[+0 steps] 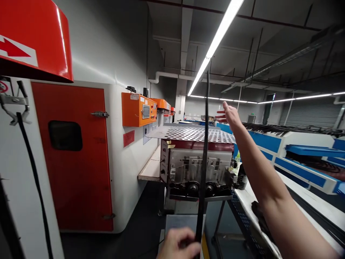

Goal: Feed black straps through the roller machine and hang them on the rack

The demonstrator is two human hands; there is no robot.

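Gripping low with your left hand [179, 244], you have the black strip [205, 144] nearly upright; your right hand [229, 113] is raised and empty, so best steady the tall free length away from the machine [178, 173] beyond.

A white bench [246, 198] carries a dark item [258, 213] close by its left edge, its shape partly hidden, and a black cylindrical object [242, 177] toward its far end. Farther off, many long dark strips [269, 128] lie spread over the top of a blue-and-white unit [265, 141], reaching along its near edge.
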